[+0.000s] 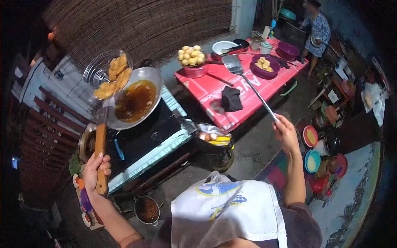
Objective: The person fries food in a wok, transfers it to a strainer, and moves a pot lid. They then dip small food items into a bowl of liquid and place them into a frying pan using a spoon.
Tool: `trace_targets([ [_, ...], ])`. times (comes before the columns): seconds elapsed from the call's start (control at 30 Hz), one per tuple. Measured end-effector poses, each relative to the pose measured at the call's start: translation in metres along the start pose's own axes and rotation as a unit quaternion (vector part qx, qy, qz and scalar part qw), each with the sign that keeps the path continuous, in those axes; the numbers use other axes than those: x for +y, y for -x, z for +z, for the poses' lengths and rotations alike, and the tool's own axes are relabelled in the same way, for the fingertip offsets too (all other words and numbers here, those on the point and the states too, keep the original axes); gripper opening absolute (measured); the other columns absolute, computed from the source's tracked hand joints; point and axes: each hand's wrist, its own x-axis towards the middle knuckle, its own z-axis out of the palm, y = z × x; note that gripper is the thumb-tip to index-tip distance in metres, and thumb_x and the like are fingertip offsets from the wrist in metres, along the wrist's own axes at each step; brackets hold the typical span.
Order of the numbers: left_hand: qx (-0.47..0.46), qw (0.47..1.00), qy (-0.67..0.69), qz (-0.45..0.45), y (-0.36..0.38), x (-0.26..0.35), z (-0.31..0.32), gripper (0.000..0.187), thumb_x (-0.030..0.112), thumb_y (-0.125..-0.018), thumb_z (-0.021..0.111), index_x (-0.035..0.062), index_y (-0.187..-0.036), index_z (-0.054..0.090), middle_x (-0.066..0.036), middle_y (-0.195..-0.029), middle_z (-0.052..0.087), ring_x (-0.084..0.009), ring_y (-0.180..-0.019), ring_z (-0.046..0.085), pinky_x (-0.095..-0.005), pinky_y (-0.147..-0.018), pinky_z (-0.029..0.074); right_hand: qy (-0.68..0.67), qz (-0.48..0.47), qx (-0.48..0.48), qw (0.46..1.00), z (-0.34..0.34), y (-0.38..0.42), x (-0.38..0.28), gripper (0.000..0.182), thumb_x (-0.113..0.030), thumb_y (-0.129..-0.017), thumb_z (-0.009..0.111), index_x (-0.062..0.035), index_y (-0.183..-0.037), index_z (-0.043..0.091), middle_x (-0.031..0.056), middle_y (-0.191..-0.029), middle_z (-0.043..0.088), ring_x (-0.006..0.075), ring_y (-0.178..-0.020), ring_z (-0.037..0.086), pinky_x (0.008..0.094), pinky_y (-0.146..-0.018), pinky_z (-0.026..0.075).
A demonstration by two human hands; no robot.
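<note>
Facing the near corner of a long table draped in a shiny red printed cloth (202, 97), a person stands beside a black stove (161, 124) trimmed with pale green ruffled fabric. Near the stove's far edge sits a wide, round, silver-grey metal wok (155, 84), dark brown oil (134, 103) pooled inside. Raised at the wok's left rim, as the camera sees it, is a round wire strainer (94, 73) with a long, flat wooden handle. The left hand (99, 167) grips that handle low, fingers curled round the wood and thumb pressed along it. Loaded, the strainer probably feels front-heavy, so a hold higher up the stiff handle should steady it, well clear of the metal. Over the table hangs a long, silver metal spatula (257, 94); the right hand (285, 134) pinches its end between thumb and fingers. It looks light and rigid, though its thin shaft may turn if greasy. Smallest are the golden-brown, rough-crusted fried pieces (118, 70) lying in the strainer, likely crisp, oily and easily broken, best carried in the mesh.
</note>
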Motion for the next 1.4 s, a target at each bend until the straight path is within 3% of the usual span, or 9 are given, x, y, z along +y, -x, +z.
trace_targets([
  [0.23,-0.152,0.985,0.057,-0.060,-0.099,-0.053,0.155,0.019,0.010,-0.088,0.049,0.0043,-0.106,0.043,-0.003,-0.076,0.044,-0.0029,-0.055,0.038,-0.0164,-0.045,0.036,0.005,0.006,0.098,0.995,-0.128,-0.010,0.017,0.032,-0.020,-0.088,0.050,-0.0049,-0.117,0.051,-0.0059,-0.072,0.049,-0.0002,-0.052,0.035,0.0143,-0.044,0.025],
  [0.47,-0.286,0.945,0.108,-0.119,-0.214,-0.126,0.295,0.013,0.009,-0.086,0.053,0.0036,-0.094,0.045,-0.004,-0.073,0.049,-0.0071,-0.054,0.045,-0.0212,-0.048,0.041,-0.004,0.018,0.162,0.987,-0.169,-0.039,0.014,0.033,-0.019,-0.088,0.050,-0.0041,-0.118,0.050,-0.0057,-0.074,0.048,0.0002,-0.055,0.037,0.0143,-0.047,0.027],
  [0.53,-0.267,0.957,0.071,-0.087,-0.243,-0.154,0.333,0.012,0.010,-0.085,0.053,0.0024,-0.090,0.045,-0.005,-0.071,0.050,-0.0089,-0.053,0.046,-0.0236,-0.049,0.043,-0.007,-0.001,0.165,0.986,-0.178,-0.055,0.015,0.033,-0.019,-0.088,0.051,-0.0042,-0.118,0.050,-0.0062,-0.074,0.048,0.0001,-0.054,0.037,0.0142,-0.047,0.027],
  [0.6,-0.274,0.944,0.125,-0.138,-0.277,-0.185,0.366,0.010,0.010,-0.086,0.052,0.0018,-0.086,0.046,-0.005,-0.069,0.050,-0.0108,-0.054,0.048,-0.0256,-0.049,0.045,0.000,-0.020,0.160,0.987,-0.189,-0.076,0.014,0.034,-0.019,-0.088,0.052,-0.0041,-0.118,0.050,-0.0065,-0.074,0.048,0.0000,-0.054,0.037,0.0139,-0.046,0.027],
  [0.97,-0.146,0.987,0.064,-0.025,-0.375,-0.274,0.533,0.008,0.009,-0.085,0.049,0.0050,-0.079,0.045,-0.004,-0.058,0.049,-0.0145,-0.047,0.050,-0.0282,-0.044,0.044,0.011,-0.019,0.087,0.996,-0.244,-0.254,-0.025,0.040,-0.020,-0.084,0.058,-0.0032,-0.118,0.048,-0.0072,-0.073,0.048,-0.0006,-0.053,0.038,0.0131,-0.046,0.026],
  [1.13,-0.112,0.988,0.101,-0.033,-0.408,-0.292,0.556,0.007,0.006,-0.085,0.050,0.0046,-0.085,0.044,-0.004,-0.068,0.049,-0.0110,-0.051,0.048,-0.0252,-0.045,0.045,0.006,0.003,0.059,0.998,-0.248,-0.312,0.001,0.040,-0.020,-0.084,0.058,-0.0049,-0.119,0.048,-0.0056,-0.073,0.049,0.0002,-0.055,0.040,0.0144,-0.046,0.028],
  [1.27,-0.060,0.994,0.091,-0.014,-0.417,-0.300,0.560,0.010,0.007,-0.086,0.049,0.0045,-0.086,0.039,-0.004,-0.065,0.045,-0.0131,-0.051,0.048,-0.0272,-0.044,0.044,0.008,0.044,-0.020,0.999,-0.235,-0.365,0.016,0.037,-0.021,-0.086,0.056,-0.0030,-0.118,0.048,-0.0049,-0.069,0.046,0.0021,-0.052,0.038,0.0161,-0.045,0.029],
  [1.33,-0.083,0.993,0.080,-0.002,-0.421,-0.310,0.560,0.011,0.006,-0.086,0.049,0.0051,-0.086,0.038,-0.004,-0.065,0.045,-0.0131,-0.052,0.048,-0.0276,-0.045,0.044,0.005,0.072,-0.063,0.995,-0.221,-0.397,0.023,0.037,-0.021,-0.087,0.055,-0.0029,-0.118,0.047,-0.0052,-0.069,0.045,0.0019,-0.052,0.037,0.0162,-0.045,0.029],
  [1.4,-0.063,0.993,0.102,0.005,-0.425,-0.329,0.563,0.013,0.004,-0.085,0.050,0.0059,-0.088,0.037,-0.004,-0.065,0.045,-0.0132,-0.051,0.048,-0.0277,-0.044,0.044,-0.014,0.076,-0.098,0.992,-0.197,-0.429,0.034,0.032,-0.014,-0.089,0.050,-0.0069,-0.120,0.047,-0.0053,-0.071,0.049,0.0002,-0.050,0.036,0.0148,-0.043,0.028],
])
